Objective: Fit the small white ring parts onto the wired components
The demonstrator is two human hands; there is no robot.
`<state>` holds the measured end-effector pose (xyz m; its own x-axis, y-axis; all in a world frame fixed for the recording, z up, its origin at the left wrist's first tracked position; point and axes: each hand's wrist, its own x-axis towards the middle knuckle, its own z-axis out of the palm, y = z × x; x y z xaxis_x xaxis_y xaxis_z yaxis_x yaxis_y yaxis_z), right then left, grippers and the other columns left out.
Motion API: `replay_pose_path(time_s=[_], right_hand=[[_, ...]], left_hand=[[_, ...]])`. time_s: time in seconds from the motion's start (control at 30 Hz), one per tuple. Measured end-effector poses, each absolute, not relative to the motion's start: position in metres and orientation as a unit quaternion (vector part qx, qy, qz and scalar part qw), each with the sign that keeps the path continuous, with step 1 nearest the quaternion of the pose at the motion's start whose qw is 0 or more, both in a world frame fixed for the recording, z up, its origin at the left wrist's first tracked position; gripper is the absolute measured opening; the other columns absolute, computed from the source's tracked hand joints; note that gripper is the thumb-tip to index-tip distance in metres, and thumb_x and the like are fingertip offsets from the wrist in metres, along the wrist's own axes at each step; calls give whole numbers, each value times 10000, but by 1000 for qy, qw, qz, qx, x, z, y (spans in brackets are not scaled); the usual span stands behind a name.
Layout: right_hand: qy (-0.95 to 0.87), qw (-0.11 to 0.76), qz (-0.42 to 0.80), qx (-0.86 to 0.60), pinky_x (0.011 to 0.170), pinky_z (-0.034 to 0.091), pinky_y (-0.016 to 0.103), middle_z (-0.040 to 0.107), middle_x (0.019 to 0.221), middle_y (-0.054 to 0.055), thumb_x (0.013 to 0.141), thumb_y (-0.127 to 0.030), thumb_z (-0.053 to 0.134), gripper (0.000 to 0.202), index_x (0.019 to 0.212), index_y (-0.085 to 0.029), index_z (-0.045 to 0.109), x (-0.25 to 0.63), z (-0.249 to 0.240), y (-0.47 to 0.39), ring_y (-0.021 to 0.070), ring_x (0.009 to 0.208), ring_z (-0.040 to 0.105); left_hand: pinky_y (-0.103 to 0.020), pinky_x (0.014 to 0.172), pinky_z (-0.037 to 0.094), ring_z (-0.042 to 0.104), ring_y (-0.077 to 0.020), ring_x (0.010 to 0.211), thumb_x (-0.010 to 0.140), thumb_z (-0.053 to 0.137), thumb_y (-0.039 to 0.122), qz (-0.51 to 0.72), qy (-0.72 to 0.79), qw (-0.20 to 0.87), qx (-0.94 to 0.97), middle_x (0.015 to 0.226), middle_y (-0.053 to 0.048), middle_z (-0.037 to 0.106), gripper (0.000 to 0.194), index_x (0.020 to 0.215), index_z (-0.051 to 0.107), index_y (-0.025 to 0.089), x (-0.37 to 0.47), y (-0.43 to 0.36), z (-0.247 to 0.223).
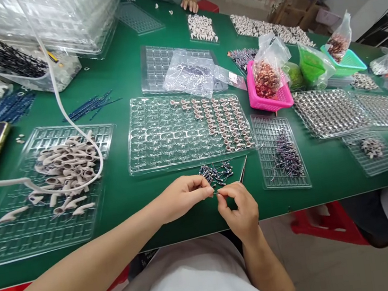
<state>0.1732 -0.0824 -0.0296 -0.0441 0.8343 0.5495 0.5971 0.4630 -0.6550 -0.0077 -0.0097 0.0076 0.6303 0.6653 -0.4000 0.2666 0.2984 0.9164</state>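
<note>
My left hand (188, 195) and my right hand (240, 208) meet close to the table's front edge, fingertips pinched. Between them is a tiny part with a thin wire, too small to make out fully. Just beyond lies a loose pile of small dark wired components (217, 173). A pair of tweezers (243, 168) points away from behind my right hand; whether that hand grips it is hidden. Farther off is a clear plastic tray (164, 135), its right-hand pockets filled with small pinkish-white cup-shaped pieces (224, 115).
Left, a tray (80, 232) carries beige curved shells (69, 164), with a white cable (56, 87) looping over it. Right stand a tray of wired components (286, 157) and a pink basket (270, 102). A co-worker's hand (190, 3) rests at the far edge.
</note>
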Motion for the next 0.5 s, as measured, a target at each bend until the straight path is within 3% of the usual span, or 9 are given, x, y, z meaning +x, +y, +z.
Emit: replay_pose_path(time_s=[0.3, 0.5], right_hand=[[-669, 472, 211, -534, 686, 487, 310, 637, 763, 6, 873, -131, 559, 89, 859, -215, 583, 172, -22, -87, 140, 707, 570], [-610, 473, 301, -560, 640, 457, 265, 594, 712, -10, 867, -182, 546, 96, 781, -206, 584, 175, -22, -89, 124, 657, 549]], left_hand=[[-239, 577, 322, 372, -115, 618, 873, 549, 448, 157, 394, 673, 606, 660, 38, 442, 312, 745, 567, 164, -7, -14, 12], [-226, 546, 313, 371, -112, 591, 898, 511, 358, 183, 401, 587, 679, 646, 39, 438, 252, 725, 540, 178, -4, -18, 20]])
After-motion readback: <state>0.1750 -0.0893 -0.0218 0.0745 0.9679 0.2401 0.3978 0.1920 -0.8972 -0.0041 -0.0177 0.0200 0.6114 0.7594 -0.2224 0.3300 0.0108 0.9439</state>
